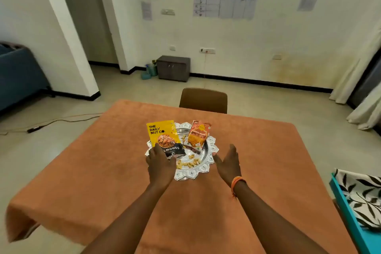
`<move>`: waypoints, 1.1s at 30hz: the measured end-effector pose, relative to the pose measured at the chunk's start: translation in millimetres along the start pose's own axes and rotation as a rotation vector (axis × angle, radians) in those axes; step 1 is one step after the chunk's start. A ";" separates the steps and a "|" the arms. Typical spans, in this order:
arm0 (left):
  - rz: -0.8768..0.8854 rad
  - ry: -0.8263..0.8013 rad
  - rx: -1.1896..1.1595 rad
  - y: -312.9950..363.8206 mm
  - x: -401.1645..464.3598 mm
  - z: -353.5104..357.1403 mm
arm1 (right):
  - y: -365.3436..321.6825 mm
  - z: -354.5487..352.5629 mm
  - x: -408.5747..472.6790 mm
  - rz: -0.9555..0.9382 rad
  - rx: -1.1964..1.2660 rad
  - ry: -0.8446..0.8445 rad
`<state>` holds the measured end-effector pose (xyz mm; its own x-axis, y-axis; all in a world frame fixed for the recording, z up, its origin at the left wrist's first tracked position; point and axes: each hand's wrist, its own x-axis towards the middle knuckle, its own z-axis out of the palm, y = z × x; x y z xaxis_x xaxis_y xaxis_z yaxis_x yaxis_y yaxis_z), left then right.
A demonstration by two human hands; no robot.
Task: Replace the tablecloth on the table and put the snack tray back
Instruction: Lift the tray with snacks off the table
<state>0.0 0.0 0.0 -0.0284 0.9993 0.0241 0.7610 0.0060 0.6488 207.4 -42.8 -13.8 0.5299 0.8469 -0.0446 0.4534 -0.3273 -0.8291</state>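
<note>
An orange tablecloth [115, 171] covers the table. On its middle rests the silver snack tray [198, 171] with a scalloped rim. The tray holds a yellow almond pouch [161, 133], an orange snack packet [196, 135] and loose nuts [188, 163]. My left hand [160, 166] lies palm down over the tray's left near rim, fingertips on the pouch's bottom; its grip is hidden. My right hand [227, 163] is beside the right rim, fingers spread, thumb at the rim's edge.
A brown chair [203, 100] stands at the table's far side. At the right, a teal bin [350, 220] holds a white cloth with black leaves [362, 196]. A cable [61, 119] runs over the floor at the left. A small cabinet [173, 68] stands by the far wall.
</note>
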 end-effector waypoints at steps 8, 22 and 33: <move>-0.692 0.061 -0.497 -11.8 35.9 44.8 | 30.2 33.1 56.7 0.387 0.515 -0.221; -0.676 0.140 -1.040 -3.1 18.9 60.0 | 43.2 -4.6 58.0 0.500 0.921 -0.313; -0.380 -0.289 -1.109 122.4 -47.4 120.8 | 116.5 -167.4 -8.3 0.458 1.106 0.145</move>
<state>172.8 -42.2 -13.6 0.1246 0.9126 -0.3895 -0.2390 0.4086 0.8809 375.8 -158.2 -16.7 0.5888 0.6676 -0.4556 -0.6197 0.0110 -0.7847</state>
